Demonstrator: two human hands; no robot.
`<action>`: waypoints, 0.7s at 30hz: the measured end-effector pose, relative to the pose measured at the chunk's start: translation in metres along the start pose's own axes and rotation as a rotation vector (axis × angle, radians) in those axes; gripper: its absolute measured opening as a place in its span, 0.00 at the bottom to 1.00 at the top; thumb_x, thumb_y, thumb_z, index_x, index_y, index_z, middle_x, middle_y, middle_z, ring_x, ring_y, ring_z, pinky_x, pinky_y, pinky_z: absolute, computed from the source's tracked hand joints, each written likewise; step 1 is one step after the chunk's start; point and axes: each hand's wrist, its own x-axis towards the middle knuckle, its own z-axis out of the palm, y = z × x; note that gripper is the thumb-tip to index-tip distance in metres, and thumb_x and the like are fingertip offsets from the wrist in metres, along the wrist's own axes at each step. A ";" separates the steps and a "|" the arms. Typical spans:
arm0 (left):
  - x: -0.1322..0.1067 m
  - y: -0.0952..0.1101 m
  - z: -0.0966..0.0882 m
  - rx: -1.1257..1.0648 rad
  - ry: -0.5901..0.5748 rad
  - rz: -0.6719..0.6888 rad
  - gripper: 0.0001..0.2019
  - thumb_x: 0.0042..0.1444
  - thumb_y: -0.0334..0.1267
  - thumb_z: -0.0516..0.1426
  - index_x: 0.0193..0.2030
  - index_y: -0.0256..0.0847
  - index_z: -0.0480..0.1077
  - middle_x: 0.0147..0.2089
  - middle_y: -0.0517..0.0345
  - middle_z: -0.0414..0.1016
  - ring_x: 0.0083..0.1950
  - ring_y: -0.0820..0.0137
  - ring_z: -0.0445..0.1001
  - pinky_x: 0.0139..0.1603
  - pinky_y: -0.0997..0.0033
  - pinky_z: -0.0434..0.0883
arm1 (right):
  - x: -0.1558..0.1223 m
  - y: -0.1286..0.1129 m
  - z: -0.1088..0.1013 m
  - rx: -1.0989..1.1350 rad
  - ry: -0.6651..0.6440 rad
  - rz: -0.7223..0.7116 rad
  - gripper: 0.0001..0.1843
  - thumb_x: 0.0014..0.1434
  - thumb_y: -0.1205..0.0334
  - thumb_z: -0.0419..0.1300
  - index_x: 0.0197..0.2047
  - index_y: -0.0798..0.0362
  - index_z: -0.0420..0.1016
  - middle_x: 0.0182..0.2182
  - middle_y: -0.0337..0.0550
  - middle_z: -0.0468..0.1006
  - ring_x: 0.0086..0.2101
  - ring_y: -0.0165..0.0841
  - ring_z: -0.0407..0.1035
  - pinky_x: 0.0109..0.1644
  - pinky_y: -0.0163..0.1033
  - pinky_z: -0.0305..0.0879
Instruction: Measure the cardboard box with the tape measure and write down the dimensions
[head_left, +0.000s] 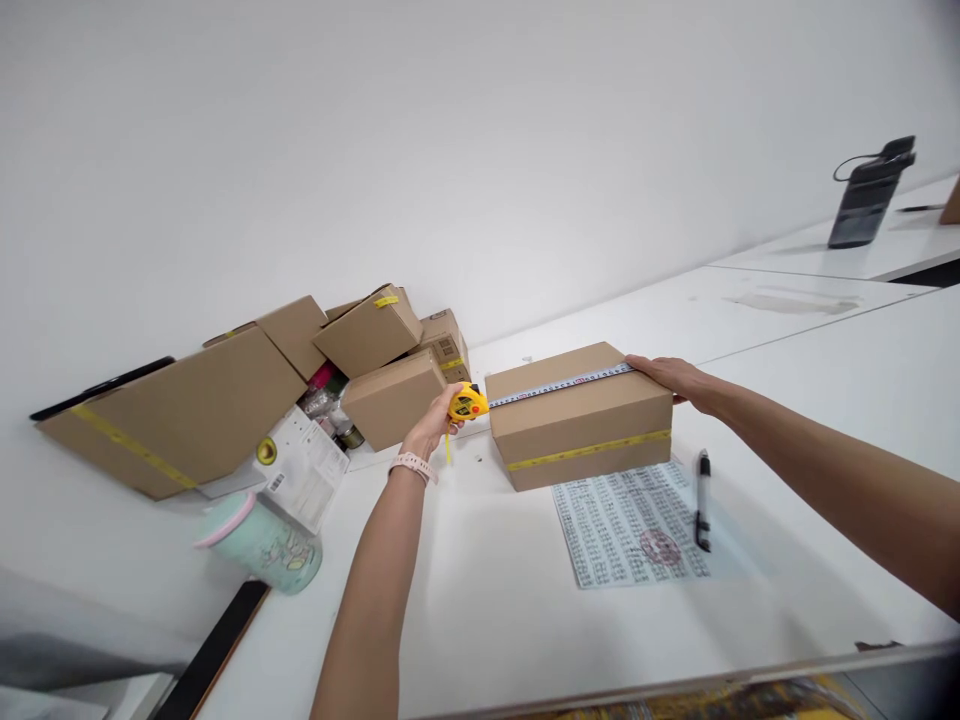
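My left hand [433, 418] grips a yellow tape measure [469, 403] by its case, just off the left end of a brown cardboard box [581, 425]. The tape's blade [559, 387] is drawn out across the top of the box. At the box's right edge, my right hand [667, 380] presses the blade's far end against the cardboard, fingers over the edge and partly hidden. Yellow tape runs along the box's front side. Below the box lies a printed sheet [622, 540] with a red round stamp, and a pen [703, 500] beside it.
Several cardboard boxes [367, 335] are stacked against the wall at left. A mint cup [262, 545] with a pink handle stands near the table's left edge, by a white card [307, 470]. A dark bottle [870, 195] stands at far right.
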 end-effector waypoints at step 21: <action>-0.013 -0.001 -0.020 0.086 -0.043 -0.010 0.17 0.66 0.45 0.58 0.57 0.38 0.69 0.54 0.49 0.73 0.49 0.63 0.76 0.49 0.56 0.76 | -0.002 -0.002 0.000 0.007 -0.013 -0.016 0.23 0.56 0.39 0.59 0.35 0.52 0.73 0.40 0.55 0.81 0.40 0.46 0.75 0.40 0.49 0.72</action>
